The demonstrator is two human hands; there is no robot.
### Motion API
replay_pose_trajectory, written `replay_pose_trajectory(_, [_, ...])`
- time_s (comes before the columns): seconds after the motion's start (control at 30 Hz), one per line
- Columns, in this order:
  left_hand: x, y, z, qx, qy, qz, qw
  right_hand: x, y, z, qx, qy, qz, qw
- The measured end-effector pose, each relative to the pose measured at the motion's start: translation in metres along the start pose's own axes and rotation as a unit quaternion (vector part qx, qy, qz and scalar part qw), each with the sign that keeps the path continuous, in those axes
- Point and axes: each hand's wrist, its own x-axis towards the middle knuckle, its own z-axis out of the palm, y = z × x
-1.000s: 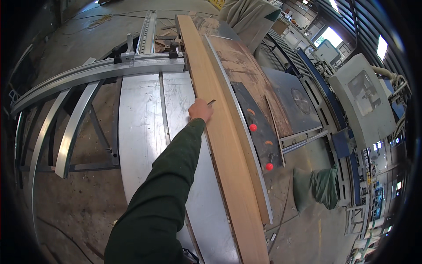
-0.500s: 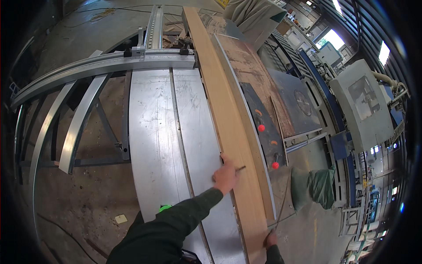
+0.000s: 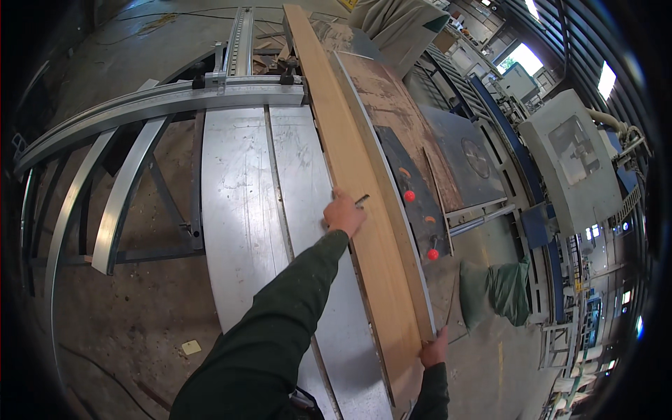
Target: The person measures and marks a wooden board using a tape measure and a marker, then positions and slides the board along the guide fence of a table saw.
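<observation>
A long, pale wooden board [image 3: 357, 171] lies lengthwise along a metal fence [image 3: 399, 213], on the right of a panel saw's silver sliding table [image 3: 241, 189]. My left hand [image 3: 343, 214] rests at the board's left edge, about midway along it. Its fingers are closed, and a thin dark pencil-like stick [image 3: 362, 201] pokes out of them over the wood. Nearer to me, my right hand [image 3: 435, 350] grips the board's right edge by the near end of the fence. Some of its fingers are hidden.
An aluminium crosscut fence [image 3: 168, 99] spans the far left, above metal outrigger bars [image 3: 133, 196]. Red knobs [image 3: 410, 196] stand on the dark plate right of the board. A green bag [image 3: 509, 290] sits on the floor, near a grey machine [image 3: 570, 164].
My left hand has slid forward along the board's left edge with the stick still in it. My right hand has also moved forward, up to the fence's near end. The view has shifted slightly.
</observation>
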Motion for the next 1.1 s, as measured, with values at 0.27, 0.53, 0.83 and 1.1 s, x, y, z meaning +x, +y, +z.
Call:
replay_pose_trajectory(0.27, [-0.027, -0.031, 0.001, 0.01, 0.037, 0.034, 0.999, -0.109, 0.072, -0.107, -0.543, 0.209, 0.008, 0.813])
replay_pose_trajectory(0.53, [-0.219, -0.027, 0.046, -0.025, -0.095, 0.07, 0.993, -0.182, 0.092, -0.115, -0.109, 0.052, 0.248, 0.961])
replay_pose_trajectory(0.83, [-0.221, 0.005, 0.052, 0.006, -0.115, 0.064, 0.991, -0.176, 0.061, -0.08, -0.155, 0.093, 0.208, 0.961])
replay_pose_trajectory(1.1, [-0.13, -0.003, 0.041, -0.025, -0.053, 0.045, 0.997, -0.119, 0.083, -0.06, -0.153, -0.01, 0.134, 0.979])
